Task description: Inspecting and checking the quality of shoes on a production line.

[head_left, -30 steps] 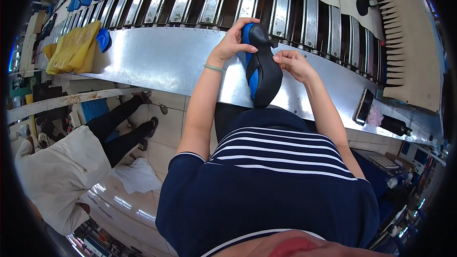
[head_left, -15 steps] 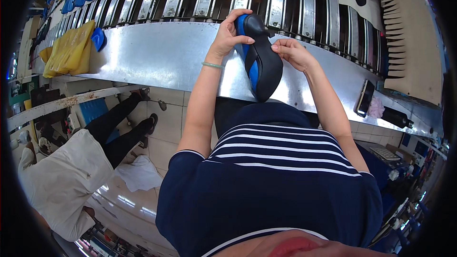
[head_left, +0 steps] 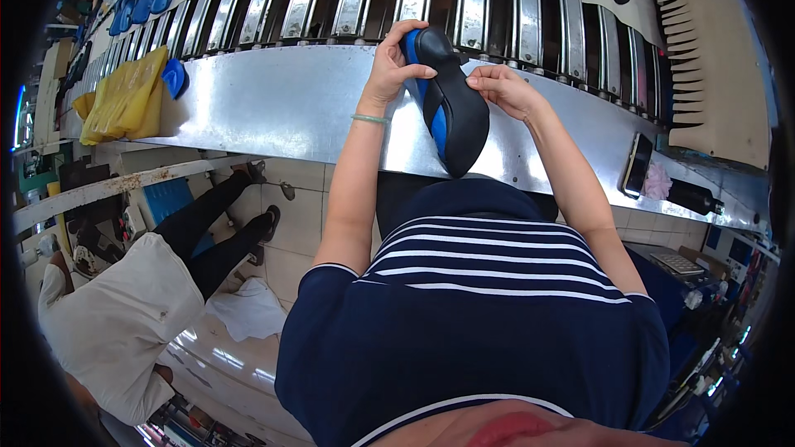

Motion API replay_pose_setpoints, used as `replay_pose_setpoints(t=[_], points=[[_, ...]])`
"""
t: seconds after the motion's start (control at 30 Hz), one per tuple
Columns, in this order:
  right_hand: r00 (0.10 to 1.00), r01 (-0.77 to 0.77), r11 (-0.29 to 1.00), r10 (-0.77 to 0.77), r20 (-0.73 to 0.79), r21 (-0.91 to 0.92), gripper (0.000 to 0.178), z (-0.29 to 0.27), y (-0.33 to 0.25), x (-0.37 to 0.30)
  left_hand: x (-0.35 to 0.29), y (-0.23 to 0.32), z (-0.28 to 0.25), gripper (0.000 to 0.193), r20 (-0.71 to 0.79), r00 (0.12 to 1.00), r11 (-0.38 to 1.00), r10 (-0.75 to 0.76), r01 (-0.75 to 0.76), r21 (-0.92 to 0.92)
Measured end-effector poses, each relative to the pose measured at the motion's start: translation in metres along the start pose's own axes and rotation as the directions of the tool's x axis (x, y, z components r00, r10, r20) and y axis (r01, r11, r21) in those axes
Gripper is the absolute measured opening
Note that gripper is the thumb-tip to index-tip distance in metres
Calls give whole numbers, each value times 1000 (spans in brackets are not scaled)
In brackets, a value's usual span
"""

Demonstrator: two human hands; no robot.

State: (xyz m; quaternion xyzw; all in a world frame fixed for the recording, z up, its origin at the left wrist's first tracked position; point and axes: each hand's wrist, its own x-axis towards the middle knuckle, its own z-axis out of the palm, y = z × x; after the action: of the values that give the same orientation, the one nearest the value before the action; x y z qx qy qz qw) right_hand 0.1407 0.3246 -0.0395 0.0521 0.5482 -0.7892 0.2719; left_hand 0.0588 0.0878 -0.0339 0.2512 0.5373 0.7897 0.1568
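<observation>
A shoe (head_left: pixel 462 120) with a black sole and blue parts on its upper is held sole-up above the metal ledge, heel end away from me and toe toward me. My left hand (head_left: pixel 389 73) is closed round the heel end, its thumb lying along the near side and its fingers behind. At the shoe's right edge, near the narrow middle, my right hand (head_left: pixel 509 91) is pinched with thumb and forefinger against it. Whether a small bit of material lies between those fingertips is too fine to see. A pale green bangle (head_left: pixel 369 118) circles my left wrist.
Beyond the metal ledge (head_left: pixel 273 108) runs a slatted metal conveyor (head_left: pixel 356 4). Yellow plastic (head_left: pixel 128 99) and a blue scoop-shaped piece (head_left: pixel 173 78) lie left. A phone (head_left: pixel 637 165), pink scrunchie (head_left: pixel 658 181) and black bottle (head_left: pixel 694 197) sit right, near notched cardboard (head_left: pixel 716 74). Another person (head_left: pixel 124 314) is at left.
The view has shifted slightly. Both hands keep nearly the same hold on the shoe, which sits a touch further left in the picture.
</observation>
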Motion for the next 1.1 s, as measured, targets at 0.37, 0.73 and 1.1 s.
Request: replay_pose_setpoints(t=[0.37, 0.73, 1.1], points=[[1000, -27, 998, 27, 3, 53, 13, 1, 6, -5, 4, 4, 7, 54, 12, 999, 999, -38, 38, -2], [982, 18, 971, -61, -176, -239, 19, 49, 0, -11, 3, -1, 5, 48, -387, 922, 1000, -9, 14, 10], [874, 243, 829, -413, -257, -504, 26, 90, 17, -30, -9, 0, -14, 51, -379, 923, 979, 63, -130, -155]])
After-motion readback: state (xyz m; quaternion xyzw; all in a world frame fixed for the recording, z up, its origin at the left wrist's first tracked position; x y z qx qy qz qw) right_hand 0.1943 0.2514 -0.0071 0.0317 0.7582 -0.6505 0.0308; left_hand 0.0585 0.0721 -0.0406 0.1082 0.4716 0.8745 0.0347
